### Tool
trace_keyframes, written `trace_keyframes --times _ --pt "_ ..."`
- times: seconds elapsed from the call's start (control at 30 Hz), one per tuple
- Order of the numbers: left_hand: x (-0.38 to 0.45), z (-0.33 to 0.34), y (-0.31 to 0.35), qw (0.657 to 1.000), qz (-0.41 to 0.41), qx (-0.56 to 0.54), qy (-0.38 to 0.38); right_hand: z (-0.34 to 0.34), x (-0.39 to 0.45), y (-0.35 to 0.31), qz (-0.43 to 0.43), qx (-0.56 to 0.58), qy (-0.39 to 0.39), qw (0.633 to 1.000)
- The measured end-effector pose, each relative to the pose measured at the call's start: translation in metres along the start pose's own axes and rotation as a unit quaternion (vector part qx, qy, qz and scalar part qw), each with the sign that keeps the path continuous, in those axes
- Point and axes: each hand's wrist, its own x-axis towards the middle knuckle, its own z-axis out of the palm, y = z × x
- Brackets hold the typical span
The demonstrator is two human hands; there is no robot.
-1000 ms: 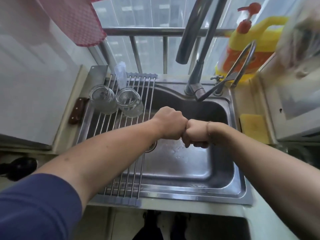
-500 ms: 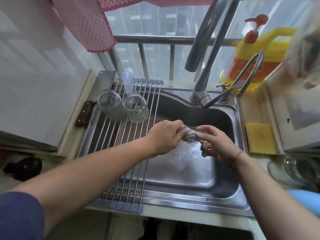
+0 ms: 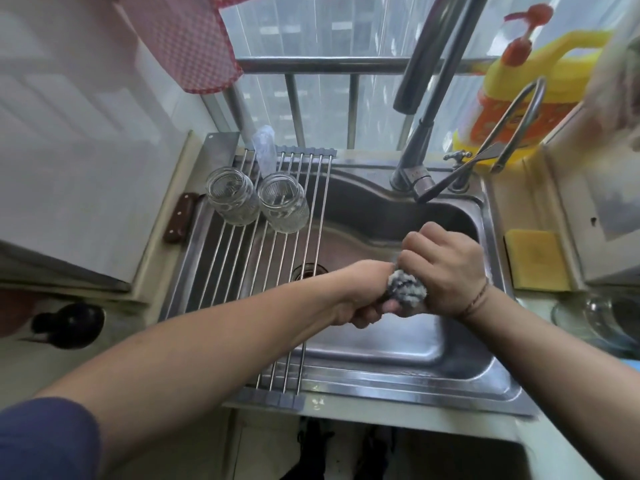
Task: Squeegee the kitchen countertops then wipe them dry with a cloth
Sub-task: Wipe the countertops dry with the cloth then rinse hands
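Now my right hand has rolled over on top of the cloth. Both hands' fingers squeeze it over the sink, I think so drips fall in, not on the worktop.

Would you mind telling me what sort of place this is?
Most likely a home kitchen: a stainless sink with a tall faucet, glass jars draining on a rack, and a sponge alongside.

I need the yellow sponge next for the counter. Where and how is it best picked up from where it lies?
The yellow sponge lies flat on the ledge right of the sink, apparently close to a wall on its far-right side. Probably best come from above and pinch its two long edges, thumb on the sink-side edge, since that side and the top are open. Both hands are now wringing the cloth.
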Motion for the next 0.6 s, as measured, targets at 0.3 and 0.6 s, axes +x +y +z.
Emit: trace_keyframes --times 0.3,0.6 --pt "0.023 0.003 -0.002 0.963 0.149 -0.023 0.225 0.023 0.011 -0.060 0.614 0.150 -0.009 0.775" --pt "0.048 -0.015 -0.007 0.793 0.371 0.322 0.359 0.024 0.032 -0.058 0.808 0.367 -0.013 0.460"
